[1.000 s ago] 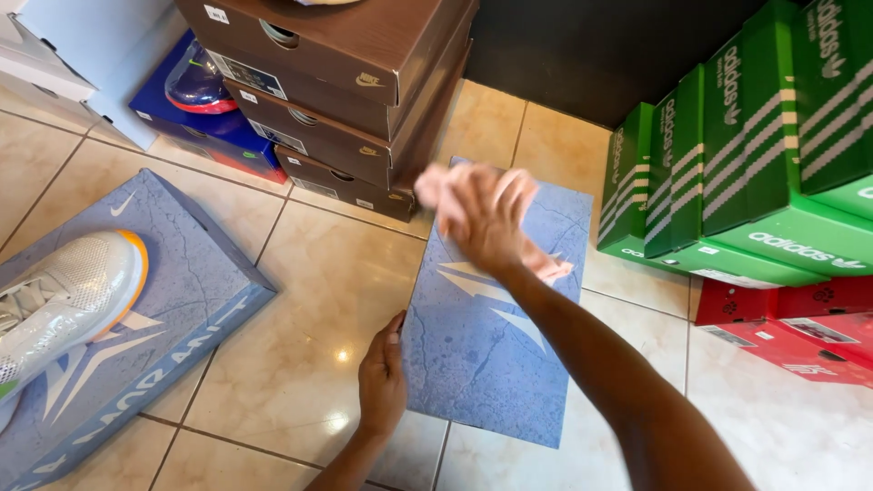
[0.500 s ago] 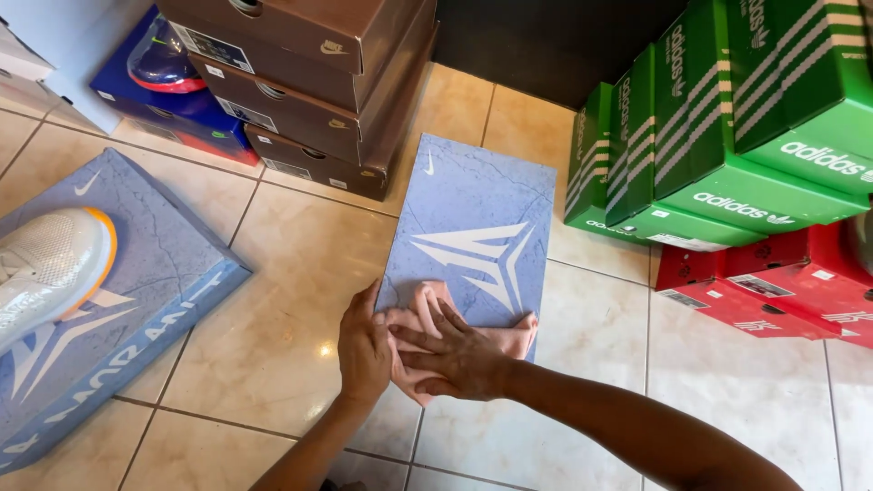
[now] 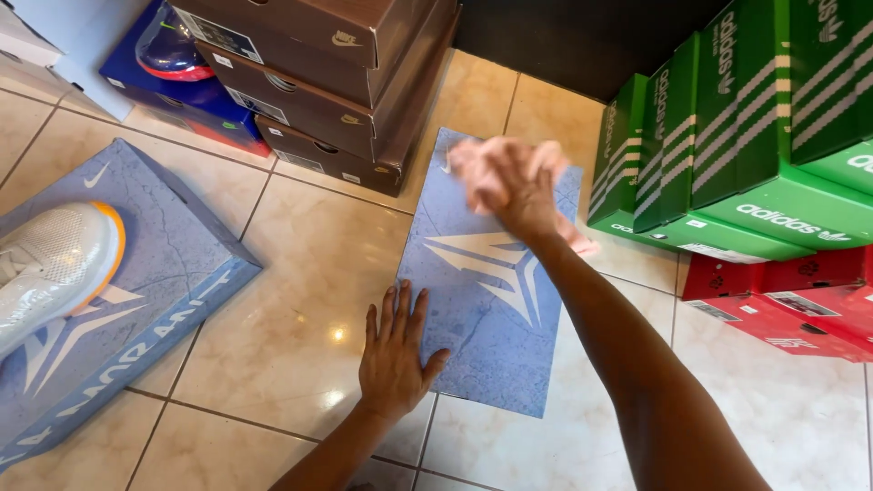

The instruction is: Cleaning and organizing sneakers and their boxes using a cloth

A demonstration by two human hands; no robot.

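the blue sheet [image 3: 486,282] lies flat on the tile floor [image 3: 273,300], between the brown boxes [image 3: 336,82] and the green boxes [image 3: 746,127]. the left hand [image 3: 393,350] is pressed flat at its near left corner, fingers spread, palm mostly on tile with the thumb side touching the sheet's edge; it grips nothing. the right hand [image 3: 509,182] is out over the far end of the sheet, open with fingers splayed, blurred, so i can't tell whether it touches the surface or hangs just above it. it holds nothing.

as for progress, i'd judge the sheet is already laid out and largely flat: no curl or fold shows along the near edge or the left side. the far right corner is hidden behind the right hand and forearm, so whether that end lies down properly is unclear. what seems left is only pressing down that far end.

around it: a bigger blue lid [image 3: 136,291] sits well apart to the left with a white shoe [image 3: 50,268] resting on it. red boxes [image 3: 782,300] lie under the green stack on the right. the sheet's far end runs close to the brown stack, and its right edge is near the green boxes, so there is little spare floor there.
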